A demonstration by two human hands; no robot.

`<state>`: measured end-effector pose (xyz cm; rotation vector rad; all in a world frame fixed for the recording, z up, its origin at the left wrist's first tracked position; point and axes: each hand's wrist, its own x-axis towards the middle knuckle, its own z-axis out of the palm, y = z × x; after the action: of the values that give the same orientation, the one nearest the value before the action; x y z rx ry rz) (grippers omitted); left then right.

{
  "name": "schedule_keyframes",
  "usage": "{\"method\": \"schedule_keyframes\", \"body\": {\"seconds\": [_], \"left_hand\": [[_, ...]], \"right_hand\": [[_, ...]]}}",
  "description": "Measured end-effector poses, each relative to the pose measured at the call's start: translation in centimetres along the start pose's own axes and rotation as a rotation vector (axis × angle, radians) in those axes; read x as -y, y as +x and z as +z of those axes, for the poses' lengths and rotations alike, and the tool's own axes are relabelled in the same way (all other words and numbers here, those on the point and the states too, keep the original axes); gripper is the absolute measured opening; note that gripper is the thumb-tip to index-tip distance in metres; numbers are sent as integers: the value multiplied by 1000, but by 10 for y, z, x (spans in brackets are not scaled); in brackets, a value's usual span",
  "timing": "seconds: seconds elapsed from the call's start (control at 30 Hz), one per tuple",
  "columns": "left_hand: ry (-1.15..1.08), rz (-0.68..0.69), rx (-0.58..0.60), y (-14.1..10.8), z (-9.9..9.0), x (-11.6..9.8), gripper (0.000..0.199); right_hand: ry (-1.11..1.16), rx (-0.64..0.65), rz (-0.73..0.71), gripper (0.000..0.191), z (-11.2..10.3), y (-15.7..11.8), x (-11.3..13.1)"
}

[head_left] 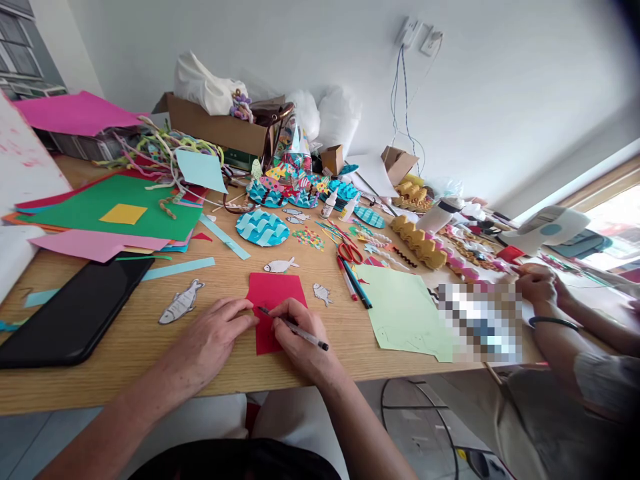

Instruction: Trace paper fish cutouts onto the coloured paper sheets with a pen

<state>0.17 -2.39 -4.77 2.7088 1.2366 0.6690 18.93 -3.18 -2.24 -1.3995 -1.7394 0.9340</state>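
Observation:
A red sheet of paper [280,291] lies on the wooden table in front of me. My left hand [220,333] rests flat at its left edge, fingers spread and fingertips on the paper. In my right hand [303,333] is a pen [306,335], gripped between the fingers with its tip touching the red sheet near my left fingertips. Faint dark marks show at the tip. Around the sheet lie paper fish cutouts: a large one [181,303] to the left, a small one [281,266] above and another [323,293] to the right.
A black tablet-like device [75,313] and stacked coloured paper [165,217] are at the left. Red scissors [350,253], markers [356,283] and a pale green sheet [405,307] lie to the right. Another person's hands [540,283] are at the far right.

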Motion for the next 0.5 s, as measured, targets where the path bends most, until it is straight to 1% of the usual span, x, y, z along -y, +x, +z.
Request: {"method": "schedule_keyframes", "body": {"seconds": [0.07,0.17,0.3,0.4,0.5], "left_hand": [[7,4,-2,0,0,0,53],[18,6,-3,0,0,1,54],[10,-4,20,-1,-1,1,53],[8,-16,35,1,-2,1,54],[5,-21,26,5,-6,0,52]], "right_hand": [[39,-19,11,15,0,1,-1],[169,-71,55,13,-3,1,-4],[311,-167,76,10,-17,-3,-8],[284,-223,62,9,-27,-5,-10],[235,-247,69,10,-30,-4,-12]]}}
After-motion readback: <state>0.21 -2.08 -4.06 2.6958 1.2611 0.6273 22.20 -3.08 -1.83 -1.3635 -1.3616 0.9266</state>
